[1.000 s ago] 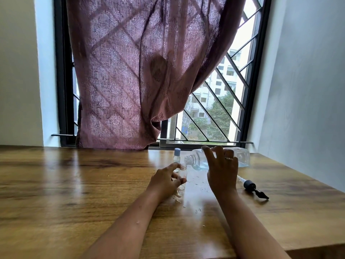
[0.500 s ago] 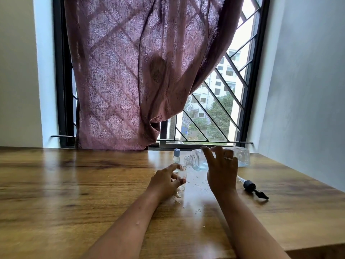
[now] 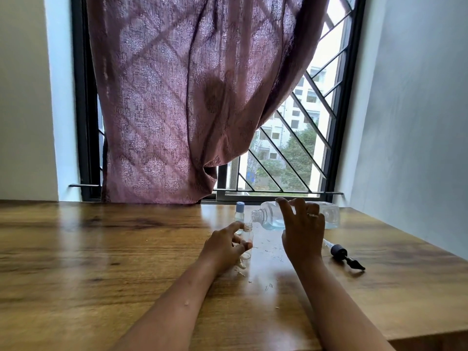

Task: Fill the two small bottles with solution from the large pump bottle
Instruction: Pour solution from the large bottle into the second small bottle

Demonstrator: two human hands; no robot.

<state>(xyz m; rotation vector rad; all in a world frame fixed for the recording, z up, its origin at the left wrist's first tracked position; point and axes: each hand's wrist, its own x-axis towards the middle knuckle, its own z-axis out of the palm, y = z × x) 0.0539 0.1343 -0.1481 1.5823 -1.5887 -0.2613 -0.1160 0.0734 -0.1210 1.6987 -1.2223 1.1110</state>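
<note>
My right hand (image 3: 302, 233) grips the large clear bottle (image 3: 269, 216), which lies nearly level above the table with its open neck pointing left and pale blue solution pooled inside. Its mouth hangs just over the open top of a small clear bottle (image 3: 247, 235) that stands upright on the wooden table (image 3: 101, 262). My left hand (image 3: 224, 247) holds that small bottle around its lower part. Behind it stands a second small bottle (image 3: 239, 214) with a blue cap. The black pump head (image 3: 340, 254) with its white tube lies on the table to the right.
Drops of spilled liquid (image 3: 268, 286) dot the tabletop in front of my hands. A mauve curtain (image 3: 177, 97) hangs over a barred window at the table's far edge. A grey wall (image 3: 417, 122) runs along the right side.
The large bottle's neck has tipped slightly lower toward the small bottle's mouth. Both hands stay where they were.
</note>
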